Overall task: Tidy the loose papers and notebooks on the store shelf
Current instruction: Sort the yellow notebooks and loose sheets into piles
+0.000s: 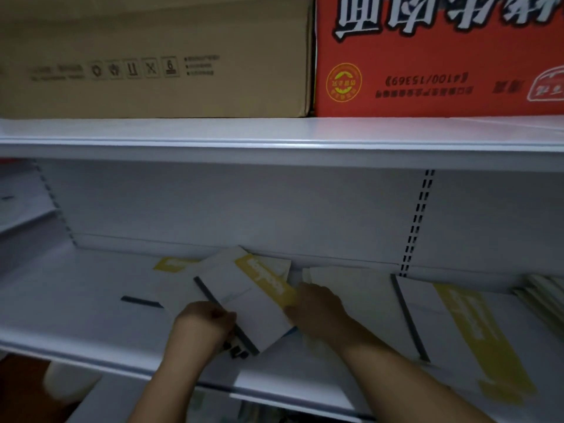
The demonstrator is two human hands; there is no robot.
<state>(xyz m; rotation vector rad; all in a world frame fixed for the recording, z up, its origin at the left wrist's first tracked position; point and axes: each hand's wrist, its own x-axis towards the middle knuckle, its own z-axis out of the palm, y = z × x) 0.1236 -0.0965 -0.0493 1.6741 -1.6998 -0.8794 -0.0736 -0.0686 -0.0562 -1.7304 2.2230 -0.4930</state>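
Both hands are holding one white notebook with a yellow band and dark spine [244,288]. It is sitting skewed in the middle of the white metal lower shelf [76,300], far corner nearly touching the back panel.

Left hand [203,326] is curling its fingers round the near end of the dark spine. Right hand [317,312] is gripping the yellow-band edge with the thumb lying on top (blurred, so the other fingers aren't readable).

A second yellow-banded white notebook [171,264] is lying underneath, poking out to the far left. A loose white sheet [345,279] is lying just right of the right hand. A large white notebook with a yellow stripe [476,331] is lying further right.

A brown cardboard box [152,56] and a red printed carton [427,56] are sitting side by side on the upper white shelf [274,132].
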